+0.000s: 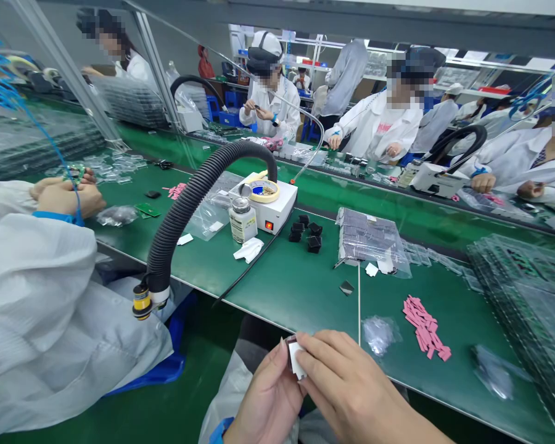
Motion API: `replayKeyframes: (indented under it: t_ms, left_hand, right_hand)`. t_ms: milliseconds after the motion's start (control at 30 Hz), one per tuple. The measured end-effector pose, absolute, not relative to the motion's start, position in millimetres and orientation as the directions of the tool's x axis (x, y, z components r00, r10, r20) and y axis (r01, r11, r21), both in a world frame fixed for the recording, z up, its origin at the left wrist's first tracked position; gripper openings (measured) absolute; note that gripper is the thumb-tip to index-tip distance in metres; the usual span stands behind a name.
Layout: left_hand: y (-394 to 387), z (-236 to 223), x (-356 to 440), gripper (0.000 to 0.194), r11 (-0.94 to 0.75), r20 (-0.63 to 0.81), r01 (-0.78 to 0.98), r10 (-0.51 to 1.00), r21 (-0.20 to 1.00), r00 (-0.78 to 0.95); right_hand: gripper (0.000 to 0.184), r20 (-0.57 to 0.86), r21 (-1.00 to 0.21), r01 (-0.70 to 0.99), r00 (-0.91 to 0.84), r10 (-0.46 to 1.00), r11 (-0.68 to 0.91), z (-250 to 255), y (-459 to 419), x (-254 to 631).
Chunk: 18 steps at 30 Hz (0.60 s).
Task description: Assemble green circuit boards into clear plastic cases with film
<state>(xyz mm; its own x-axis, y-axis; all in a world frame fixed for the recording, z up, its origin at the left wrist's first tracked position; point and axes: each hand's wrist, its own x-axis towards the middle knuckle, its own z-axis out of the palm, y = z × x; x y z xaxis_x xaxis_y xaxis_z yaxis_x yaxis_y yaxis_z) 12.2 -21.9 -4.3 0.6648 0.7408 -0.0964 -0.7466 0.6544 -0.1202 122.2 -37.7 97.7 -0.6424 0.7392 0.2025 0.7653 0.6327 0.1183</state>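
Because it looks light, thin and fragile, a small dark square part [296, 361] with a white face is pinched at its edges, the grip of the left hand [267, 398] and right hand [351, 385] closed on it, just off the green bench [282, 302]. Beyond lie pink strips [425, 327], then black blocks [305, 233].

The view is taken from the person's head, facing forward and down across a long green-topped assembly bench [277, 308], with the bare left hand [266, 398] and right hand [356, 385] close below.
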Motion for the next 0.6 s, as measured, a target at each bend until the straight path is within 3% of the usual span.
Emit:
replayKeyframes:
  t_ms: [267, 600]
  left_hand:
    - [-23.3, -0.7, 11.4, 0.031, 0.659, -0.121, -0.747, 0.737, -0.094, 0.665]
    - [-20.9, -0.2, 11.2, 0.026, 0.655, -0.098, -0.751, 0.745, -0.082, 0.66]
  right_hand:
    - [0.024, 0.217, 0.104, 0.776, -0.628, 0.748, 0.622, 95.6, -37.1, 123.5]
    - [0.026, 0.254, 0.218, 0.772, -0.636, 0.729, 0.598, 87.0, -40.4, 127.9]
